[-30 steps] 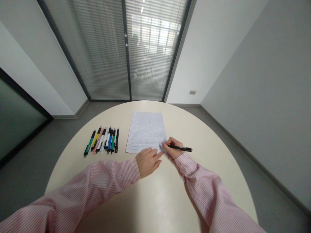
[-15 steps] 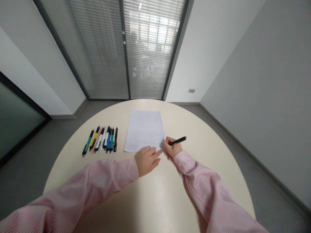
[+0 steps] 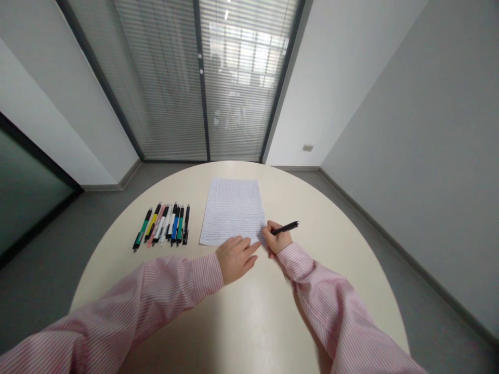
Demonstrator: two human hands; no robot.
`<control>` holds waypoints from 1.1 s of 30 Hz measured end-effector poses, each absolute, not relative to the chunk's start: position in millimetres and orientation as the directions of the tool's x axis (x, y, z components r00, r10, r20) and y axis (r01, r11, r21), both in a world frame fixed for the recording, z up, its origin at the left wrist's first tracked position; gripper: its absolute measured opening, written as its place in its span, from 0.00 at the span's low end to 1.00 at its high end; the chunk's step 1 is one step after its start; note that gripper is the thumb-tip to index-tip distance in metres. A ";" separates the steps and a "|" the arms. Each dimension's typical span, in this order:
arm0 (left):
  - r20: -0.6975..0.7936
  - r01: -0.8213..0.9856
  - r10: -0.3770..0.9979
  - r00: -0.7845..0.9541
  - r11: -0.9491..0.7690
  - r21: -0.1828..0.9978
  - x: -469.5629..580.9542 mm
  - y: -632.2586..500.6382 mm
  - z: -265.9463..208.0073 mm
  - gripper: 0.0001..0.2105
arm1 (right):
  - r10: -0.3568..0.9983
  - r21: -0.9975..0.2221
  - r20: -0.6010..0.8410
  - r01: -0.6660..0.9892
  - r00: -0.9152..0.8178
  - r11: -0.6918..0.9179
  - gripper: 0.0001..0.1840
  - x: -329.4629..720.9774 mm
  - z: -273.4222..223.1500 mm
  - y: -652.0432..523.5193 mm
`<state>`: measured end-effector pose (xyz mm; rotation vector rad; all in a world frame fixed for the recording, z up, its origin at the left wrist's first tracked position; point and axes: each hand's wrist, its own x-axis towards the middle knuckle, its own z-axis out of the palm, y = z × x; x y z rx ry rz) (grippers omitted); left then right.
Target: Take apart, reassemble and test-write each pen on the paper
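A black pen (image 3: 287,227) is gripped between the closed fingers of the right hand (image 3: 277,240), its upper end slanted out to the right and its lower end directed at the lower right corner of a written-on sheet of paper (image 3: 234,208); whether the tip is touching cannot be told, since it is hidden by the fingers. The fingers of the left hand (image 3: 236,258) are extended and slightly parted, laid over the sheet's lower edge, the index finger pointed toward the right hand. Both wrists are covered by pink striped sleeves (image 3: 171,283). The sheet is laid flat on a pale round table (image 3: 327,218), and to its left a row of assorted pens (image 3: 161,227) is set side by side. Beyond, a glazed partition (image 3: 171,93) is fitted with blinds.
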<state>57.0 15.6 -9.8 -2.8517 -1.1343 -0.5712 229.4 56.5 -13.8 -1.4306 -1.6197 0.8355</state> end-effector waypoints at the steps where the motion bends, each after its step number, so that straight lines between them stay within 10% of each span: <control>1: 0.340 0.667 0.660 0.670 -0.736 0.117 56.9 15.5 -9.0 0.17 | 0.988 -0.871 0.146 0.468 -0.039 0.147 0.14 229.7 -14.1 56.9; 25: 0.345 0.653 0.649 0.677 -0.747 0.125 57.6 14.5 -9.6 0.16 | 0.950 -0.707 0.298 0.648 -0.088 0.282 0.13 237.3 -22.6 64.7; 33: 0.343 0.657 0.646 0.682 -0.747 0.101 50.0 -0.5 -12.1 0.17 | 0.983 -0.983 0.045 0.183 0.180 0.011 0.19 229.1 -4.6 45.3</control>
